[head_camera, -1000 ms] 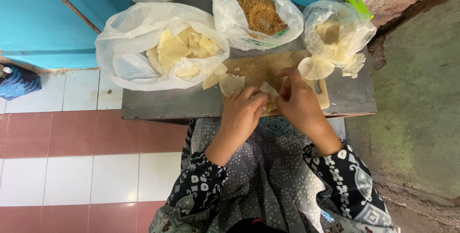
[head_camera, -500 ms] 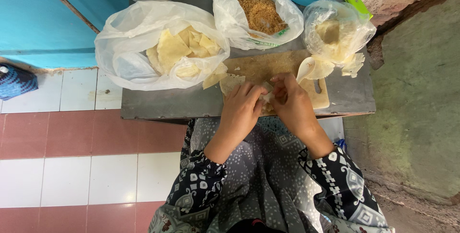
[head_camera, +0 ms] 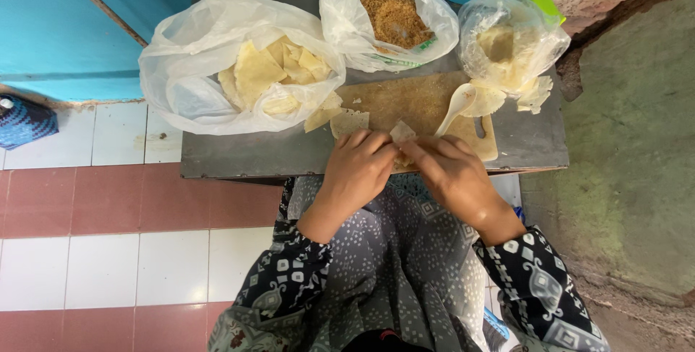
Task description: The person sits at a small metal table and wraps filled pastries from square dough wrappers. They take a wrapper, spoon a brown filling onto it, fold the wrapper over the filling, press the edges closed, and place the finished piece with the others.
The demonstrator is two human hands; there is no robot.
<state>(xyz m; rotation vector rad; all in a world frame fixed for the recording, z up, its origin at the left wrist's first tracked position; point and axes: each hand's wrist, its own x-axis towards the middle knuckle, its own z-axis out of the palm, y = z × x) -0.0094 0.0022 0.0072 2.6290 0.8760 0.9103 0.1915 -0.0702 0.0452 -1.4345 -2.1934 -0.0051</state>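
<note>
Both hands, left hand (head_camera: 360, 162) and right hand (head_camera: 450, 171), pinch a pale dough wrapper (head_camera: 402, 135) between closed fingers at the near edge of a wooden cutting board (head_camera: 405, 99), beside a white spoon (head_camera: 456, 106) and a bag of wrappers (head_camera: 239, 70).

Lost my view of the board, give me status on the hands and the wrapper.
Left hand and right hand both pinching the thin pastry wrapper over the wooden cutting board. White spoon lies beside them, not blocking.
</note>
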